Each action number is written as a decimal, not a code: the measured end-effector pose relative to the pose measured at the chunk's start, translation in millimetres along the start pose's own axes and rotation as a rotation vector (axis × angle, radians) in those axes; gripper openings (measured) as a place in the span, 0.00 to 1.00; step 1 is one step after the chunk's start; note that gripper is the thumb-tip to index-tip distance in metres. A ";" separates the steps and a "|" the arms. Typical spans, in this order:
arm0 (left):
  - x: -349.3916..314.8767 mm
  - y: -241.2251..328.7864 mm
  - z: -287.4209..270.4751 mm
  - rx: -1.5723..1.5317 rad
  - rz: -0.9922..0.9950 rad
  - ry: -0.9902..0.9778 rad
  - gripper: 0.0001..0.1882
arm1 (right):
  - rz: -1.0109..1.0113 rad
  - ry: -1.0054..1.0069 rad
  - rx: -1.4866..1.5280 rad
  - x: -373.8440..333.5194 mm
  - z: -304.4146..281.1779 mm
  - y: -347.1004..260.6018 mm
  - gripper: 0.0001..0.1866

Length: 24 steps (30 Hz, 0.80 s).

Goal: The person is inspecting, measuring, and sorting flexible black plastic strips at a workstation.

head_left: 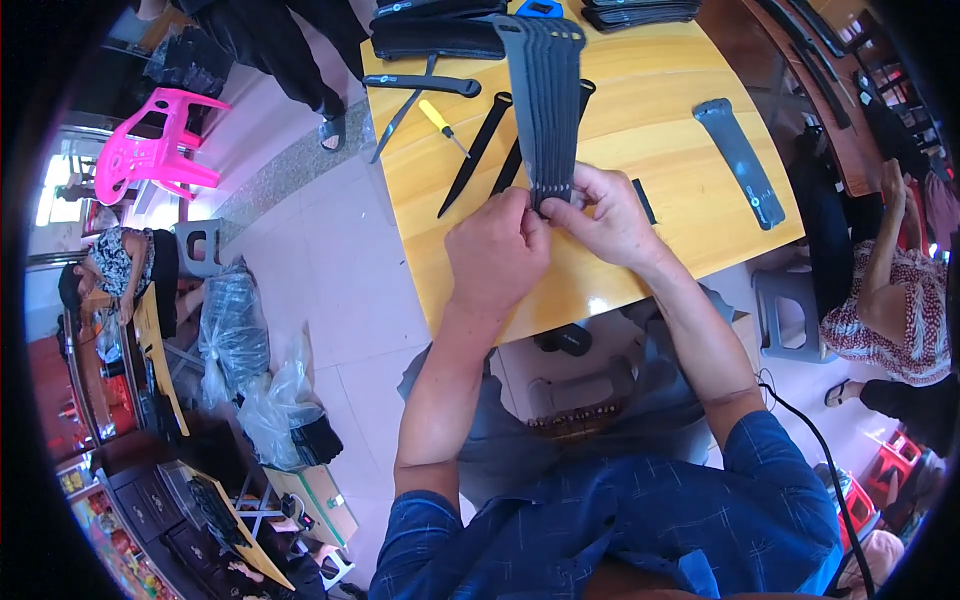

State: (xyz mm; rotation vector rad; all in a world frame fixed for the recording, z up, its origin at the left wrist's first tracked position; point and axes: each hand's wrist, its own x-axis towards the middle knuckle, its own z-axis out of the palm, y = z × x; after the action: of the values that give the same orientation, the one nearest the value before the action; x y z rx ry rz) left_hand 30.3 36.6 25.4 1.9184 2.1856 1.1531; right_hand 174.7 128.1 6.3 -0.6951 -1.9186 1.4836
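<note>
A bundle of dark grey straps [548,110], with slotted ends fanned out at the top, stands up over the wooden table [660,110]. Its lower end is pinched between my left hand [497,250] and my right hand [612,215], both closed on it. Loose black straps [474,155] lie on the table behind and left of my hands. Beside them is a yellow-handled screwdriver [436,118]. Another flat grey strap [740,165] rests alone on the right side. A small dark strip [644,202] shows just past my right hand.
Stacks of black straps [440,38] and more bundles [640,14] sit at the far edge, with a blue object [540,9] between. A pink plastic chair [165,145] and plastic-wrapped bundles [235,330] stand on the left floor. A grey stool [785,312] and another person [895,310] are right.
</note>
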 end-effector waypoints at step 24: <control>-6.3 -5.4 0.8 0.015 -0.011 0.081 0.04 | 0.033 -0.021 0.142 2.6 14.5 -9.3 0.07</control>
State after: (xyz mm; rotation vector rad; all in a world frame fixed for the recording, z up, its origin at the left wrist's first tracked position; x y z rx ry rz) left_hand 27.7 31.8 19.2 1.8957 2.2477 1.2377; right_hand 161.9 118.4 13.0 -0.6520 -1.8040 1.6358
